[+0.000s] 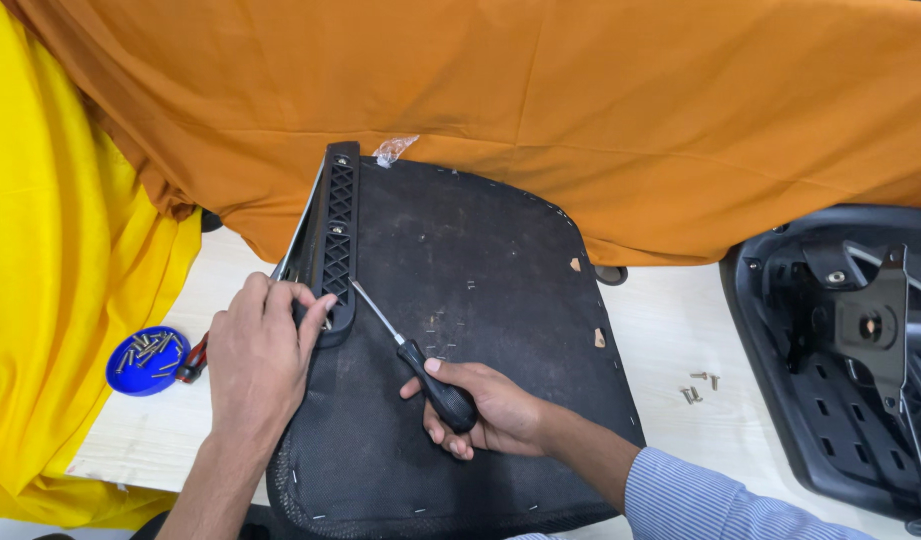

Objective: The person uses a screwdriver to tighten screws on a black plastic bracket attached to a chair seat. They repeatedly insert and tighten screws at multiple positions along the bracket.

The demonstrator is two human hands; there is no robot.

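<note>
One screwdriver [420, 360] we clamp in our right hand [490, 410]; left hand [255, 350] pinches one bracket [338, 235] on one seat base [480, 300], four loose screws [698, 388] right of it on the pale table [670, 330].

A workshop: chair parts [860, 350], loose screws [698, 388] on a bench [670, 320].

Seat underside [480, 300]: matt black fabric, rough, w/ metal staples. Armrest bracket [338, 240]: black ribbed plastic, matt. Screwdriver [420, 372]: shiny metal shaft, glossy black plastic handle. Desk [670, 330]: pale wood-grain, smooth. Blue plastic lid [145, 362] w/ metal screws at left edge. Orange cloth [580, 110], yellow cloth [50, 270]: soft, matt.
</note>
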